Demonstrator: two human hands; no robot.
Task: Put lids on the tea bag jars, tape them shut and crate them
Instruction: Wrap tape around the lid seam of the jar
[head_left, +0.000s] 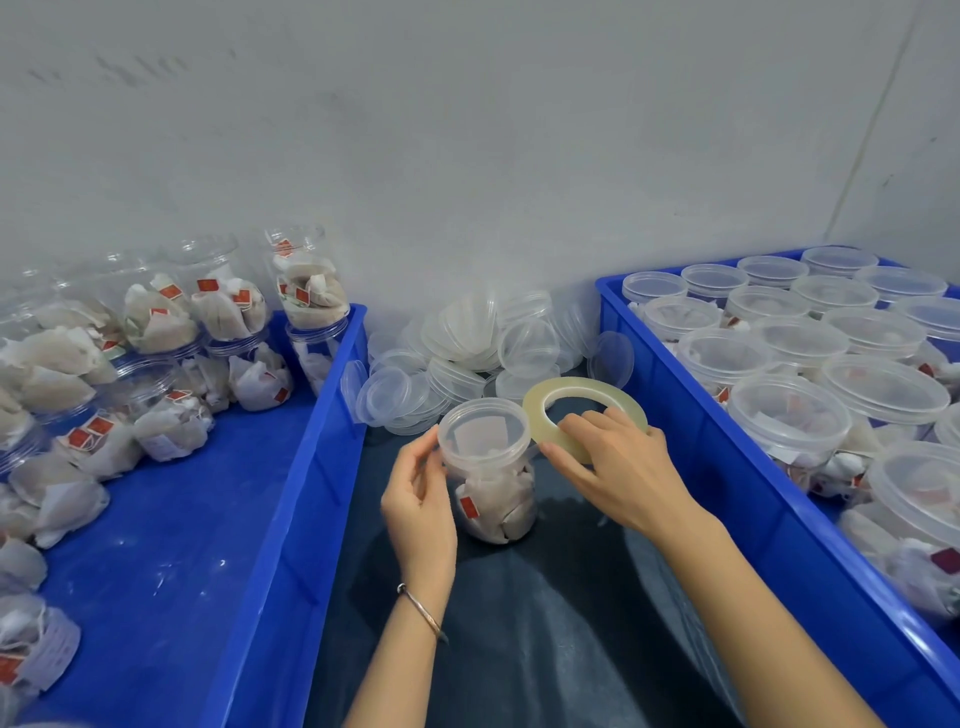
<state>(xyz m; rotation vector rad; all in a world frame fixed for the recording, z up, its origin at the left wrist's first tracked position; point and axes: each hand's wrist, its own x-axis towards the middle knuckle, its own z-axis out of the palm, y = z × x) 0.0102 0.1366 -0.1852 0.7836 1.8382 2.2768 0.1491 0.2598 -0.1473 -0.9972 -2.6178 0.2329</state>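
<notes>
Taping step is being worked at frame centre: a lidded jar (491, 470) is being steadied on the dark surface (545, 623) by the left hand (418, 506), fingertips curled against its lid rim. The tape roll (582, 415) is being pinched by the right hand (618, 467), just right of the jar. Next, likely: tape is being led round the lid seam. Blue crates (311, 467) are flanking it; loose lids (467, 353) are being kept by the grey wall (467, 130).

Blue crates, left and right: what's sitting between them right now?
In the head view, between the left crate and right crate: a pile of loose lids, the lidded jar, the tape roll, on dark cloth.
</notes>
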